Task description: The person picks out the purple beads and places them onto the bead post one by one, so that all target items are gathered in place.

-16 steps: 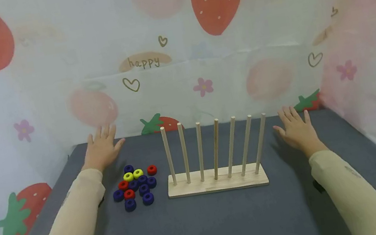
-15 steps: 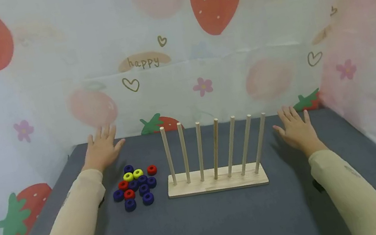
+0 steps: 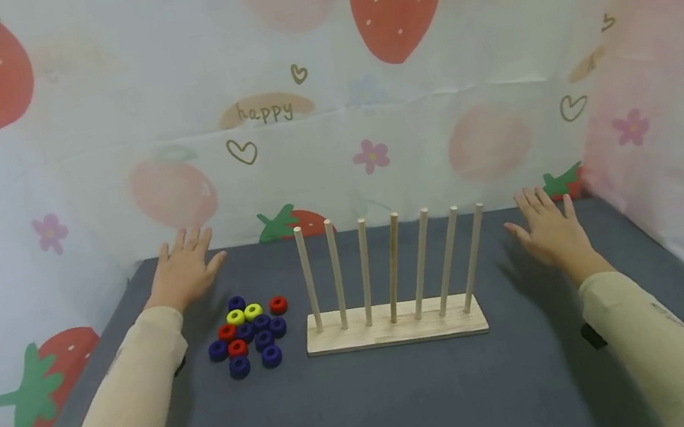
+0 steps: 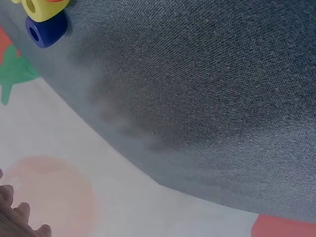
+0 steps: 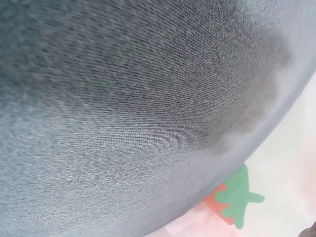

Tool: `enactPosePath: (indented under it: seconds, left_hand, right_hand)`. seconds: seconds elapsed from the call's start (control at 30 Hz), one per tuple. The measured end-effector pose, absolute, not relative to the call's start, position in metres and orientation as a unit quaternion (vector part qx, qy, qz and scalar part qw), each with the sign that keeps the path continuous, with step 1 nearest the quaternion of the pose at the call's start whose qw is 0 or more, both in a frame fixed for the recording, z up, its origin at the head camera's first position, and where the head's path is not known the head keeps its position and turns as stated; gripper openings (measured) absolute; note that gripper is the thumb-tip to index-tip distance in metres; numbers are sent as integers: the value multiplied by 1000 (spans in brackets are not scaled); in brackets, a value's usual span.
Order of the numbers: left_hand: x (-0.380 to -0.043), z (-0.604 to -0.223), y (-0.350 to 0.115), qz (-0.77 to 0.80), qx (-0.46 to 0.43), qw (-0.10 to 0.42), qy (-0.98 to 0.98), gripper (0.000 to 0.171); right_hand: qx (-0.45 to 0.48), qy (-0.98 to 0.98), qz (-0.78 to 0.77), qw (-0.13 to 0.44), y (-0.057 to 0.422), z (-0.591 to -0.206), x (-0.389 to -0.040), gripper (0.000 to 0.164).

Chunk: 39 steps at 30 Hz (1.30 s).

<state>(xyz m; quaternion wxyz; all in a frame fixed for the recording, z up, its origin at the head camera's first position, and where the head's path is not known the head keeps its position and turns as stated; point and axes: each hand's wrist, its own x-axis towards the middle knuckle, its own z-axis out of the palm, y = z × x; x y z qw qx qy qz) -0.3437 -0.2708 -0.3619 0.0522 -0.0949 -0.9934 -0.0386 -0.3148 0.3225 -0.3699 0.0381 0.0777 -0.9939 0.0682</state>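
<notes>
My left hand (image 3: 183, 270) is held out at the far left with its fingers straight and spread, holding nothing. Nearest to it lies a loose cluster of blue, red and yellow rings, among them a red ring (image 3: 278, 305), a yellow ring (image 3: 235, 318) and a blue ring (image 3: 239, 367). In the middle stands a wooden peg rack (image 3: 364, 338) with several upright bare pegs. To the right of the rack, my right hand (image 3: 554, 232) is also spread and holds nothing. The left wrist view catches a blue ring (image 4: 47, 30) and a few fingertips (image 4: 20, 212).
A dark grey cloth (image 3: 378, 421) covers the table. Behind it and along both sides hangs a strawberry-print curtain (image 3: 306, 166). Shadows of both arms fall on the cloth. Long pale sleeves (image 3: 123, 412) reach in from the near edge.
My right hand and forearm have shifted slightly to the right, away from the rack. The head view has moved a little; the rings and rack stay in place.
</notes>
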Motion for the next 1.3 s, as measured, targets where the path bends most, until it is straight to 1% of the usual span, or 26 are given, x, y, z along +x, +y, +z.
enactPosePath:
  seconds: [0.5, 0.63, 0.93, 1.13, 1.3]
  left_hand:
    - [-326, -356, -281, -46, -114, 44, -991, 70]
    - [-323, -355, -283, -50, -120, 45, -990, 71]
    - [-319, -347, -278, -71, -132, 50, -987, 74]
    - [-317, -350, -272, -65, -142, 44, -987, 72]
    - [-312, -348, -274, -58, -144, 49, -987, 72]
  right_hand:
    - [106, -989, 88, 52, 311, -365, -302, 88]
    - [115, -988, 80, 57, 307, -362, -298, 86]
    - [126, -988, 75, 57, 307, -362, -290, 86]
    - [124, -989, 69, 49, 311, -360, -279, 87]
    - [135, -986, 77, 56, 311, -357, -274, 88]
